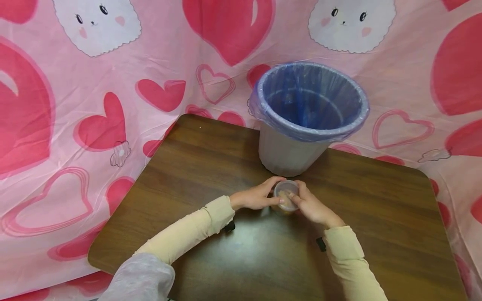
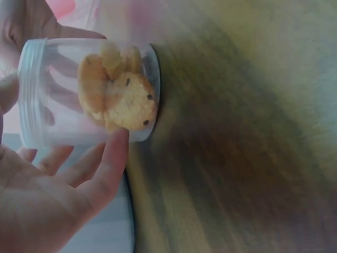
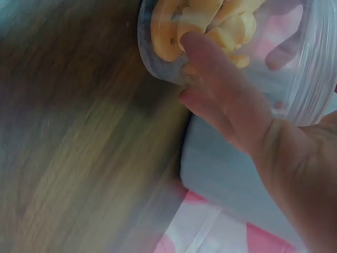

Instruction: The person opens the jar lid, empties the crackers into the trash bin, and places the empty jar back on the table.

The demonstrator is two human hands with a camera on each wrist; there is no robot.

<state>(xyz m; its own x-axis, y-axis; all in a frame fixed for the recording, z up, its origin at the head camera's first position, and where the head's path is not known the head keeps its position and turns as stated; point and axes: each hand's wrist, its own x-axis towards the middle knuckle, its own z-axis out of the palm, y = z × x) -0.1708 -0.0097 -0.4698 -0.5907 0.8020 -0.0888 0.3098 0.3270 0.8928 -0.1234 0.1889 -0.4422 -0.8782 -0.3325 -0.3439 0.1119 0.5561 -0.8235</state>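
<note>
A clear plastic jar point(image 1: 285, 188) stands upright on the table between both hands, in front of the bin. Golden biscuits point(image 2: 131, 103) with dark specks lie in its lower part. Its ribbed translucent top point(image 2: 32, 92) shows at the left of the left wrist view. My left hand point(image 1: 257, 197) holds the jar from the left, fingers curving along its wall and thumb near the top. From the right, my right hand point(image 1: 311, 205) holds it too, with its thumb over the top. In the right wrist view, right-hand fingertips point(image 3: 197, 45) lie against the wall beside the biscuits.
A pale waste bin point(image 1: 284, 154) with a blue plastic liner point(image 1: 308, 106) stands right behind the jar, near the table's back edge. The brown wooden table point(image 1: 180, 167) has rounded corners. Pink heart-print cloth point(image 1: 158, 50) hangs around its back and sides.
</note>
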